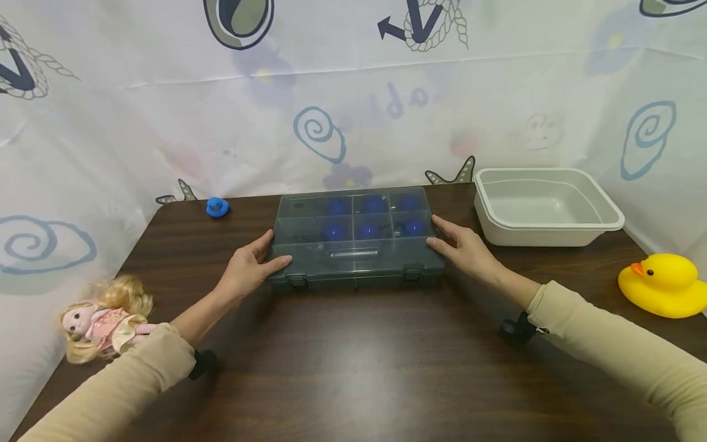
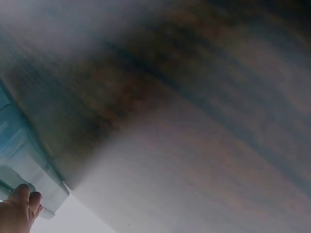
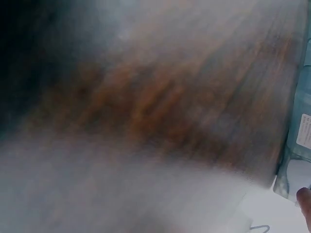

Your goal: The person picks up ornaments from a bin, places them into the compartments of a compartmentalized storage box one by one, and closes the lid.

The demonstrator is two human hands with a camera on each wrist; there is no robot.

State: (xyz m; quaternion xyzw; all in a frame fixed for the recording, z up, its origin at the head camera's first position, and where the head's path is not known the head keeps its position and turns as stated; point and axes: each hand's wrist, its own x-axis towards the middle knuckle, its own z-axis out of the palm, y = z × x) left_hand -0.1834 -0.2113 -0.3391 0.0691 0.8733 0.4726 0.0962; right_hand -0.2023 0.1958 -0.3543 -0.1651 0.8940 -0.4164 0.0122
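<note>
A closed, see-through dark grey compartment case [image 1: 315,261] is at the far middle of the table, its two latches facing me. Several round blue objects [image 1: 367,231] show through its lid. My left hand [image 1: 248,264] grips the left end, thumb over the front corner of the lid. At the opposite end my right hand [image 1: 469,248] holds on, thumb at the lid's edge and fingers along the side. Part of the case [image 2: 29,155] shows at the left edge of the left wrist view. In the right wrist view, a white label [image 3: 304,131] is on the case.
A small blue rubber duck [image 1: 217,207] sits at the back left, and a blond doll [image 1: 107,325] lies near the left edge. To the right are a white plastic basin [image 1: 541,236] and a large yellow rubber duck [image 1: 665,285]. A printed white curtain [image 1: 375,123] hangs behind the table.
</note>
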